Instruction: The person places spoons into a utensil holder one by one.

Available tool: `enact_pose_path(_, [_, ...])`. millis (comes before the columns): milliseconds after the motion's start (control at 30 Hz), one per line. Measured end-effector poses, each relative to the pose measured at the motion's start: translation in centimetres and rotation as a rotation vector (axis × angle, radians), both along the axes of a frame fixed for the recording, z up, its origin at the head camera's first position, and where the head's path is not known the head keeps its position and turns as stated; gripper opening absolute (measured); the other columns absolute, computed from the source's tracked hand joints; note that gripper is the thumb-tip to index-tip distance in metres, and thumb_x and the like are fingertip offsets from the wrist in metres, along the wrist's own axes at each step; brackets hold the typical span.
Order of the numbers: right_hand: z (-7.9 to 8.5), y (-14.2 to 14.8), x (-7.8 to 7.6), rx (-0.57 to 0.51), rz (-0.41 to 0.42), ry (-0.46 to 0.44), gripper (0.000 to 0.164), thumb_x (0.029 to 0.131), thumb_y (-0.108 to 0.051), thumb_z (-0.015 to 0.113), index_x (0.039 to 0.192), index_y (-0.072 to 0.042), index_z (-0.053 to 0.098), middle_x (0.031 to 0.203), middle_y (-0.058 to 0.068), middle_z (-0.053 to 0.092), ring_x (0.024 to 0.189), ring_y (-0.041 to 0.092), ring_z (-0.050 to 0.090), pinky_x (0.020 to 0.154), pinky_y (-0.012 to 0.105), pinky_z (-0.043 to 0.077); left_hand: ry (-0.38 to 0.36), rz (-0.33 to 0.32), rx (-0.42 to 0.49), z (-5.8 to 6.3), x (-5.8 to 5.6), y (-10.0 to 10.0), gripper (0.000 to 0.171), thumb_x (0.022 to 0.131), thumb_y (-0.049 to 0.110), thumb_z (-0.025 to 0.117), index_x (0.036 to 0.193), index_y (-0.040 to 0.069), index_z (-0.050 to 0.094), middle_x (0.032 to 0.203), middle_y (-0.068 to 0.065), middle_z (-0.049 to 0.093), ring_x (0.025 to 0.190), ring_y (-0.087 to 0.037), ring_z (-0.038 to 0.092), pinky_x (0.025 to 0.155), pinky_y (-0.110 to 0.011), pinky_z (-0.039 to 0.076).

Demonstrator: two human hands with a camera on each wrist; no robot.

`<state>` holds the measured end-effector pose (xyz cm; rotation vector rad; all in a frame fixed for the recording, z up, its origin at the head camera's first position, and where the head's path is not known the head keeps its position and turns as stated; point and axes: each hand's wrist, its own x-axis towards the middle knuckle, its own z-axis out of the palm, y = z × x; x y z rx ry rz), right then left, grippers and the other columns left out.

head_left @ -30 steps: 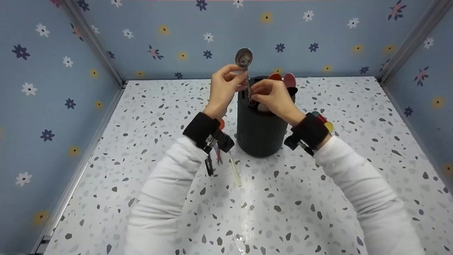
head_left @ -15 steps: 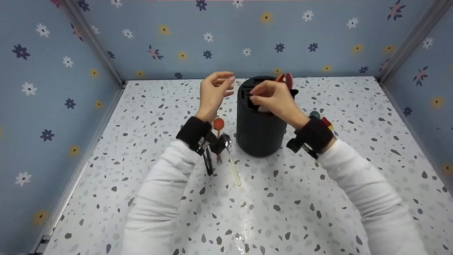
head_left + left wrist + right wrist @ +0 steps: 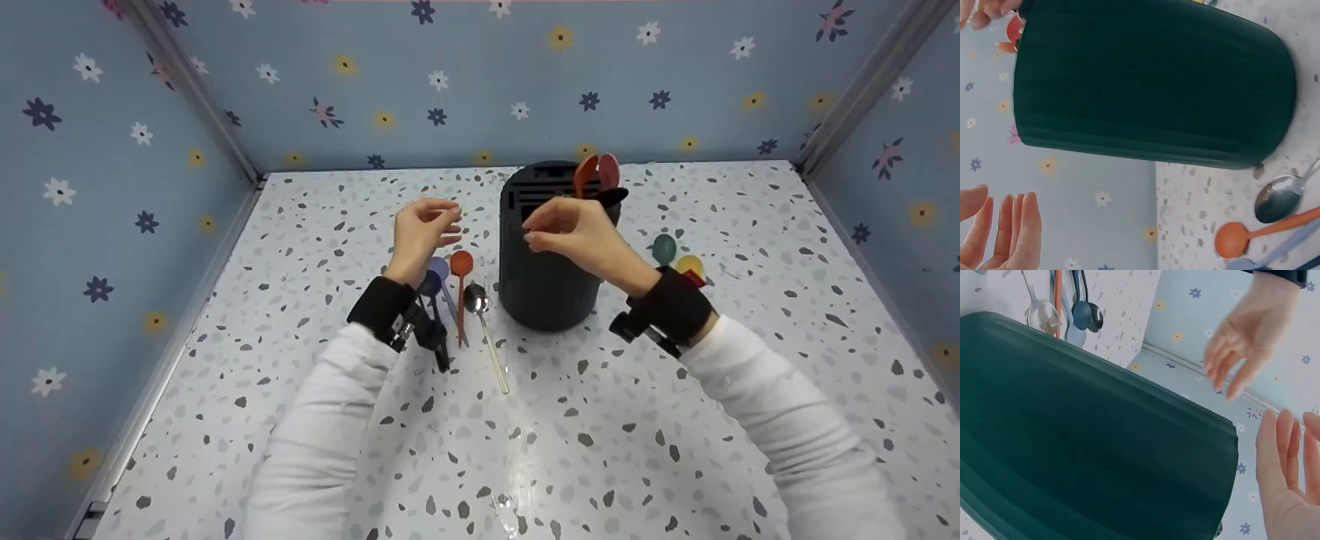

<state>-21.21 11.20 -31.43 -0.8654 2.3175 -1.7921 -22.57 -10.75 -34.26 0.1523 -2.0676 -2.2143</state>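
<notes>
A dark ribbed utensil holder (image 3: 549, 277) stands upright on the table, with slots in its top. An orange spoon (image 3: 585, 175), a pink spoon (image 3: 609, 171) and a black spoon (image 3: 611, 196) stick out at its right rear. My right hand (image 3: 581, 236) hovers at the holder's front rim, fingers loosely bent around nothing. Off to the left, my left hand (image 3: 421, 238) is in the air with relaxed fingers, holding nothing. Below it lie a red-orange spoon (image 3: 461, 264), a metal spoon (image 3: 477, 300) with a pale handle, a periwinkle spoon (image 3: 448, 289) and dark utensils (image 3: 430, 285).
Right of the holder are a green spoon (image 3: 664, 249) and a yellow spoon (image 3: 690, 265), partly hidden by the right wrist. Flowered panels (image 3: 480, 90) enclose the speckled tabletop (image 3: 600, 450) at the back and sides.
A second ago both hands held a metal spoon upright over the holder; it left their fingers and no longer shows above it. The left hand moved left and nearer; the right hand dropped slightly.
</notes>
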Motion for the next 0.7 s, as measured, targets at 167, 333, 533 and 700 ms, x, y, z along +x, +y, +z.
enact_pose_path(167, [-0.6, 0.1, 0.4, -0.008, 0.043, -0.015, 0.017, 0.078, 0.002, 0.062, 0.094, 0.009, 0.06, 0.084, 0.013, 0.062, 0.073, 0.015, 0.062, 0.072, 0.03, 0.054, -0.053, 0.02, -0.004, -2.1, 0.0, -1.1, 0.023, 0.085, 0.002, 0.056, 0.104, -0.01, 0.056, 0.082, -0.01, 0.058, 0.06, -0.01, 0.058, 0.07, -0.032, 0.055])
enact_pose_path(333, [-1.3, 0.1, 0.9, 0.013, 0.074, -0.029, 0.019, 0.079, 0.001, 0.063, 0.095, 0.01, 0.059, 0.085, 0.015, 0.061, 0.074, 0.014, 0.062, 0.072, 0.03, 0.054, -0.127, 0.034, 0.006, -3.9, 0.0, -1.9, 0.025, 0.084, 0.001, 0.056, 0.105, -0.012, 0.054, 0.078, -0.006, 0.058, 0.058, -0.009, 0.058, 0.071, -0.031, 0.055])
enact_pose_path(533, [-1.9, -0.1, 1.3, 0.008, 0.112, -0.066, 0.021, 0.078, 0.001, 0.063, 0.096, 0.012, 0.058, 0.086, 0.015, 0.061, 0.074, 0.014, 0.062, 0.073, 0.031, 0.054, -0.196, 0.055, -0.034, -6.0, 0.0, -2.8, 0.023, 0.084, 0.001, 0.056, 0.104, -0.011, 0.055, 0.076, -0.004, 0.057, 0.056, -0.01, 0.058, 0.067, -0.029, 0.056])
enact_pose_path(700, [-2.6, -0.1, 1.7, 0.034, 0.153, -0.073, 0.023, 0.079, -0.001, 0.063, 0.097, 0.013, 0.057, 0.087, 0.016, 0.061, 0.075, 0.013, 0.061, 0.073, 0.031, 0.054, -0.204, 0.11, -0.076, -7.5, -0.2, -3.3, 0.023, 0.082, -0.002, 0.057, 0.102, -0.012, 0.056, 0.074, -0.005, 0.056, 0.053, -0.009, 0.056, 0.062, -0.029, 0.056])
